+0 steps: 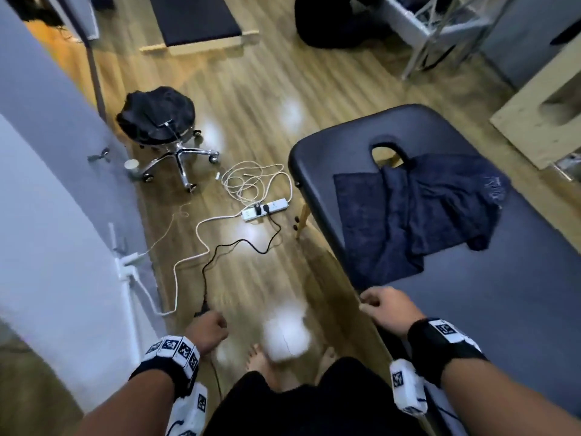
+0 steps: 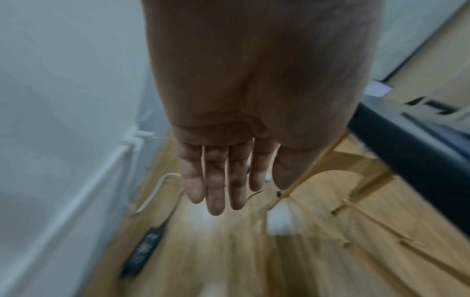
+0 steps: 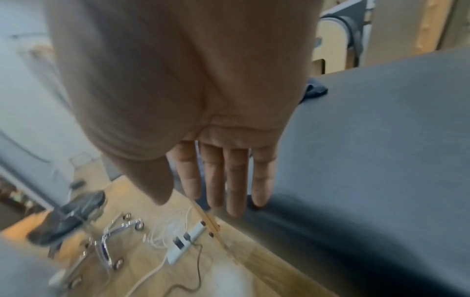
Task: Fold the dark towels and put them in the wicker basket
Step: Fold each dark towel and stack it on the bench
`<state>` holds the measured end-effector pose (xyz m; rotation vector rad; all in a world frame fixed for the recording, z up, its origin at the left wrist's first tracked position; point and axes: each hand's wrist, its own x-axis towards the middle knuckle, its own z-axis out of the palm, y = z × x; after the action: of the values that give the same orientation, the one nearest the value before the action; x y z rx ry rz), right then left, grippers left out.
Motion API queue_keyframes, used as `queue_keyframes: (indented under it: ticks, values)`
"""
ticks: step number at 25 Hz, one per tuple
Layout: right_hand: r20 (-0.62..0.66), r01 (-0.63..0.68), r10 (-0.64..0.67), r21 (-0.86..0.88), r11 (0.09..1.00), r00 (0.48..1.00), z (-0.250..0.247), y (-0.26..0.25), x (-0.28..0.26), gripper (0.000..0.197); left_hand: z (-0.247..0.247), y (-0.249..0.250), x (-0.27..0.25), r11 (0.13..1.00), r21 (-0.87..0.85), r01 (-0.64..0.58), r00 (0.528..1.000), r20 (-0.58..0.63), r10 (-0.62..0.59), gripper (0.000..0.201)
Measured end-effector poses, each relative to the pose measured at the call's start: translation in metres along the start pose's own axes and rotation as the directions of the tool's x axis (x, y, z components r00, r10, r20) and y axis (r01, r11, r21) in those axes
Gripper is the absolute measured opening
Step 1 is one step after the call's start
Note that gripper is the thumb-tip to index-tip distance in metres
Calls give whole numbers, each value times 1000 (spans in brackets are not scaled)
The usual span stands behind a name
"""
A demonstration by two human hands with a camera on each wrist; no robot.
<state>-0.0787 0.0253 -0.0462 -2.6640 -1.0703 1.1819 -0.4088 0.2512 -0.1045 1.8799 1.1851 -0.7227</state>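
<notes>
Two dark blue towels lie on the black massage table (image 1: 518,309) near its face hole: one spread flat (image 1: 361,225), the other crumpled (image 1: 452,202) and overlapping it. A corner of towel (image 3: 314,90) shows behind my right palm. My right hand (image 1: 386,306) hangs at the table's near left edge, well short of the towels, with relaxed fingers (image 3: 236,180) that hold nothing. My left hand (image 1: 209,328) hangs over the floor left of the table, its fingers (image 2: 216,180) loose and empty. No wicker basket shows in any view.
A wheeled stool (image 1: 157,121) with dark cloth on it stands by the grey wall (image 1: 47,199). A power strip (image 1: 265,209) and looped cables lie on the wood floor between stool and table. A paper cup (image 1: 132,166) sits by the wall. A padded bench (image 1: 195,23) is farther back.
</notes>
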Motion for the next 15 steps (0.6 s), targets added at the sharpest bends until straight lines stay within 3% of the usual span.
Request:
queue_keyframes:
  ticks: [3, 4, 7, 9, 12, 15]
  values:
    - [-198, -42, 52, 54, 998, 979, -30, -3, 26, 42, -31, 50, 44, 994, 29, -110, 994, -12, 110, 26]
    - [-196, -68, 71, 25, 997, 978, -40, 0, 37, 50, -42, 72, 54, 986, 66, -155, 988, -12, 156, 27]
    - [-26, -56, 51, -248, 967, 998, -55, 10, 61, 74, -65, 134, 70, 954, 142, -265, 960, -51, 274, 30]
    - [-11, -18, 15, -337, 941, 1000, -61, 17, 79, 64, -79, 171, 76, 927, 170, -334, 937, -52, 347, 30]
    - [-70, 56, -65, -131, 990, 995, -84, 20, 106, 25, -91, 222, 79, 874, 263, -409, 902, -28, 431, 37]
    - [-144, 176, -152, 171, 969, 978, -115, 9, 119, 21, -94, 269, 81, 764, 328, -555, 801, -35, 597, 66]
